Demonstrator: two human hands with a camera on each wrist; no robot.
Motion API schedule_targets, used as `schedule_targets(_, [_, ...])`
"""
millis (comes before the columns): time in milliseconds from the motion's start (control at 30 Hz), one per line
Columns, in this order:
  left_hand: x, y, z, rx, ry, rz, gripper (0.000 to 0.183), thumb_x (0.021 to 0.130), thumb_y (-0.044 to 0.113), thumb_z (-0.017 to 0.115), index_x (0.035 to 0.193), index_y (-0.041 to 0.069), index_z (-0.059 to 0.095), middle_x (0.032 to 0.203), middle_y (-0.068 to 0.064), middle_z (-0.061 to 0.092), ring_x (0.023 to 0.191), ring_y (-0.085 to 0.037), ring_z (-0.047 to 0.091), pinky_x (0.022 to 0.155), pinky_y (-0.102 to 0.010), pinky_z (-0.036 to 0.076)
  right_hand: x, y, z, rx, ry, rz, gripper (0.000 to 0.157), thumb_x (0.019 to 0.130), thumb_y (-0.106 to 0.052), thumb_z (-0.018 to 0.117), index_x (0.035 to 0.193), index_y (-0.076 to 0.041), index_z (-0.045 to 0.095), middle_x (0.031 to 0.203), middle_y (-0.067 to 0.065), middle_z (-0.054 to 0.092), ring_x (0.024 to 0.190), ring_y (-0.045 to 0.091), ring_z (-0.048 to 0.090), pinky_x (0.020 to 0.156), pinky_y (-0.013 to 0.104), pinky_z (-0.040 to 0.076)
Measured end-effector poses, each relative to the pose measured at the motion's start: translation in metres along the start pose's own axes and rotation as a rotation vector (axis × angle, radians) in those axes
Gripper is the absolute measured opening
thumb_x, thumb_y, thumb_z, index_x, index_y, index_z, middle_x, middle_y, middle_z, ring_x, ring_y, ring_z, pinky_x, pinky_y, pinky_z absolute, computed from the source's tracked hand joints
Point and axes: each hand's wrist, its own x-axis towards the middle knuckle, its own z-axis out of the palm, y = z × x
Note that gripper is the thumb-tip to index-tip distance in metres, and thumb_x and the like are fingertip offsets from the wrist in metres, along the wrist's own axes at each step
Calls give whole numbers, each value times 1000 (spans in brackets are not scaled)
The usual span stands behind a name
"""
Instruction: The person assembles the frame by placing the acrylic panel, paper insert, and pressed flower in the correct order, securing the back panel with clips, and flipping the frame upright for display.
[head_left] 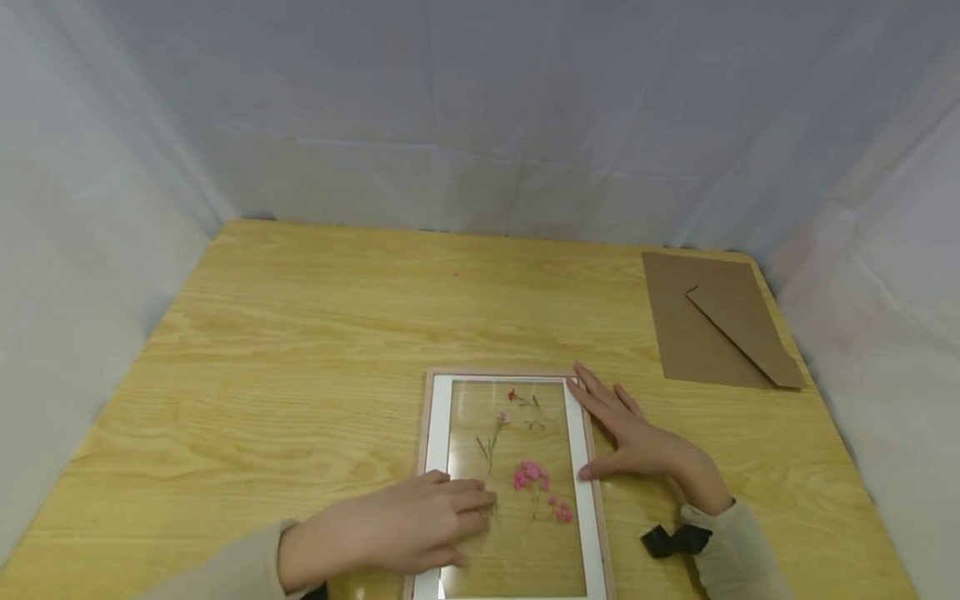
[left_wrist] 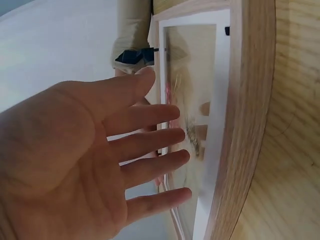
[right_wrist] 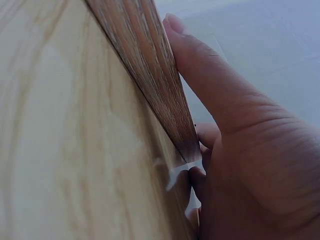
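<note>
A frame (head_left: 592, 525) of flowers (head_left: 531, 475) lies at the table's (head_left: 300, 317) six o'clock, the empty left hand (head_left: 416, 523) fingers-extended over its eight o'clock side, the right hand (head_left: 637, 442) resting spread on its two o'clock edge.

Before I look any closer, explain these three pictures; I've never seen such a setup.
There is no machine here, only a person's left hand and right hand, both bare. The wide picture comes from a head camera looking down; the other two come from wrist cameras. On the wooden table lie a frame showing pink and red flowers and, far right, a brown board. The left hand is over the frame; the right rests on its edge. Neither visibly grips anything.
</note>
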Motion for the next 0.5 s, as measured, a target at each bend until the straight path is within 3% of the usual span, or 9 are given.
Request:
schedule_targets(233, [-2, -21, -6, -96, 57, -63, 47, 98, 38, 59, 135, 11, 59, 146, -10, 51, 134, -26, 47, 105, -46, 45, -1, 0, 0, 0, 3, -7, 117, 80, -43, 82, 160, -13, 2, 165, 10, -17, 150, 33, -8, 113, 63, -13])
schedule_targets(500, [8, -41, 2, -210, 70, -136, 49, 101, 36, 54, 142, 9, 53, 153, -9, 43, 142, -34, 35, 111, -58, 34, 0, 2, 1, -11, 2, 2, 117, 80, -45, 81, 161, -15, 2, 165, 7, -17, 151, 31, -8, 114, 62, -13])
